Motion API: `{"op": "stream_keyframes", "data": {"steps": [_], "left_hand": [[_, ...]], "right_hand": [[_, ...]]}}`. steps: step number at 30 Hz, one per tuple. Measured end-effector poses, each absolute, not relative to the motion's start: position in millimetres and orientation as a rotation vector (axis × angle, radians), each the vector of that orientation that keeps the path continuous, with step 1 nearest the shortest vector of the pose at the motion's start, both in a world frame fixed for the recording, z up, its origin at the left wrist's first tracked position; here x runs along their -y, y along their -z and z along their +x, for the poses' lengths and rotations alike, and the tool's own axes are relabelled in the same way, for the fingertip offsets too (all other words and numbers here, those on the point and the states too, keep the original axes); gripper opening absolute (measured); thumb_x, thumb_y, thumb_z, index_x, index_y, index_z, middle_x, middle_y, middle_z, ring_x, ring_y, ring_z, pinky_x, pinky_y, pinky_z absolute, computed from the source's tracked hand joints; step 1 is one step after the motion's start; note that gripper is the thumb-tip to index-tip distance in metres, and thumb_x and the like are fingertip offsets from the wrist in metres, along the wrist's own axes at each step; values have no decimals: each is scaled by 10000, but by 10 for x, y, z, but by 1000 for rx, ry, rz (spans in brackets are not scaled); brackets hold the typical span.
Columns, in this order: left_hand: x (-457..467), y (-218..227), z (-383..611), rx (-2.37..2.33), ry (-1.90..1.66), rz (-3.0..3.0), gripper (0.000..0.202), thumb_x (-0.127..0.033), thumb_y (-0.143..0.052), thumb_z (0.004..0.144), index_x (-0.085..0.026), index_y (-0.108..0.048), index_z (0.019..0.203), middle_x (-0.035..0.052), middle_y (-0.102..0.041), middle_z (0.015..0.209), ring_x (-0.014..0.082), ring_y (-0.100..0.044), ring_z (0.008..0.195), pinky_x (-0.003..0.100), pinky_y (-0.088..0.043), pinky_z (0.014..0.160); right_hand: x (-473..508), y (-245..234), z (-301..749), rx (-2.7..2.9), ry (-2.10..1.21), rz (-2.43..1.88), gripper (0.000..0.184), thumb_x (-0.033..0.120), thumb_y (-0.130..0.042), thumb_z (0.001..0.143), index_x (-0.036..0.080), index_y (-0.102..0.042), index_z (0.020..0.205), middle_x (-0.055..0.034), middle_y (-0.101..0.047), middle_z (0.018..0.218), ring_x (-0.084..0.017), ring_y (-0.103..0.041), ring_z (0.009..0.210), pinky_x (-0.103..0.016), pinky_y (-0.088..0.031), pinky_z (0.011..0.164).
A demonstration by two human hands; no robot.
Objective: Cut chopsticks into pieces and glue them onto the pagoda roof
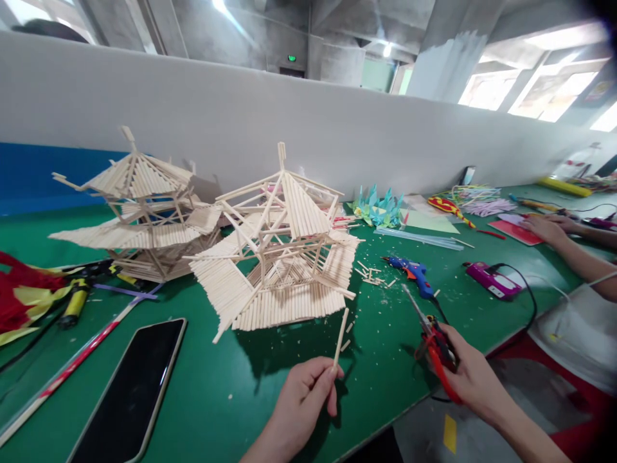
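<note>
Pale wood takes the spotlight: a slim stick (pixel 340 339), slightly tilted, rises above the green tabletop (pixel 207 386) just in front of the stick-built model (pixel 289 312). Steadiness looks key here, the red-handled tool (pixel 438 357) best kept clear of skin. Left hand (pixel 304 393): thumb and fingers pressed together, pinching the stick's lower end. Right hand (pixel 463 372): fingers curled round the tool's handles, well apart from the stick.

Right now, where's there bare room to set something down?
Mostly bare green tabletop lies between the phone and your left hand, in front of the nearer stick model. Offcuts crowd the gap between model and glue gun.
</note>
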State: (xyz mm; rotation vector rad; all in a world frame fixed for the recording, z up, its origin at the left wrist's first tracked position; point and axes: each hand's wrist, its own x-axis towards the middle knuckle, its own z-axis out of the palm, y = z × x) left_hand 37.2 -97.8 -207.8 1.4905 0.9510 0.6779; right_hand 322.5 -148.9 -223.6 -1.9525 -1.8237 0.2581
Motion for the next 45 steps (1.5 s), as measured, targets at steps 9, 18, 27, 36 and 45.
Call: {"op": "stream_keyframes", "data": {"steps": [9, 18, 27, 36, 45], "left_hand": [[1143, 1797, 143, -998, -849, 1571, 264, -328, -383, 862, -175, -572, 760, -42, -527, 453, 106, -459, 480, 201, -344, 556], [1179, 1732, 30, -866, -798, 1678, 305, -299, -345, 882, -176, -555, 699, -38, -505, 477, 102, -461, 505, 200, -344, 568], [1117, 1653, -71, -801, -699, 1893, 301, -199, -366, 861, -175, -542, 618, -4, -566, 587, 119, -510, 623, 214, -358, 662], [1062, 1559, -94, -793, -641, 2119, 228, -110, -425, 821, -166, -546, 636, 1, -584, 606, 116, -521, 646, 184, -355, 605], [1112, 1583, -106, -848, -684, 1918, 233, -141, -386, 836, -174, -559, 683, 11, -596, 652, 125, -540, 659, 201, -380, 619]], "right_hand": [[1767, 1981, 2649, 1953, -644, -1882, 635, 209, -552, 592, 187, -321, 1183, -74, -635, 964, -223, -618, 852, -249, -510, 674], [1670, 1768, 2177, 1992, -963, -1771, 669, 174, -548, 539, 177, -357, 1179, -86, -587, 1037, -211, -589, 863, -283, -493, 715], [1641, 1780, 2136, 2002, -1013, -1656, 707, 171, -563, 507, 194, -327, 1173, -100, -523, 1108, -239, -541, 939, -364, -436, 828], [1646, 1830, 2098, 2015, -903, -1604, 644, 209, -566, 568, 154, -365, 1177, -120, -552, 1108, -241, -553, 952, -338, -457, 802], [1666, 1903, 2079, 2004, -799, -1608, 610, 245, -565, 613, 161, -408, 1197, -129, -584, 1090, -250, -580, 942, -325, -473, 793]]}}
